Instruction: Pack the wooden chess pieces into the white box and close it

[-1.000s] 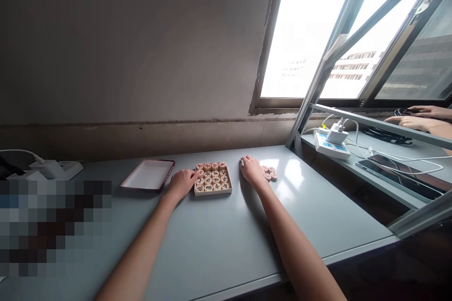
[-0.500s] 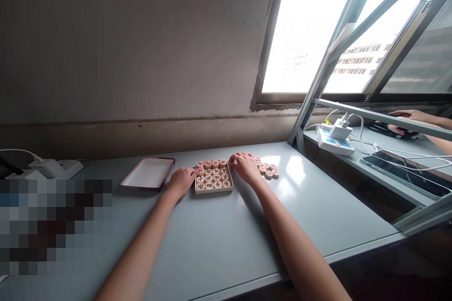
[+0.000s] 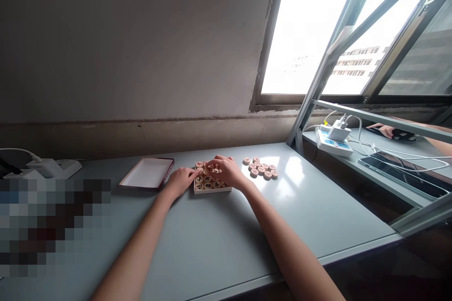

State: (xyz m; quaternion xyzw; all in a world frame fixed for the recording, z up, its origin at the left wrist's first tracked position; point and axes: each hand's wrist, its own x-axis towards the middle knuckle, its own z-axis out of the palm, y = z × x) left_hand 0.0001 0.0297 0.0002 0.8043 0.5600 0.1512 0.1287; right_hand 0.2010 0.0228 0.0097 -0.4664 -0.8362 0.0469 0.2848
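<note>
In head view, see left hand (image 3: 181,182) against left edge of box (image 3: 212,191) of inscribed discs (image 3: 208,186) on worktop (image 3: 197,240), right hand (image 3: 228,171) curved over box, cannot tell whether grasping with either, loose discs (image 3: 261,169) farther right, upturned lid (image 3: 148,174) to left.

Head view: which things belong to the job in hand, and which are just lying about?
In the job:
Box of round pieces, under the right hand
Loose round pieces
Shallow maroon-edged tray, probably the lid

Lying about:
White power strip
Dark flat device
White adapter, far left
</note>
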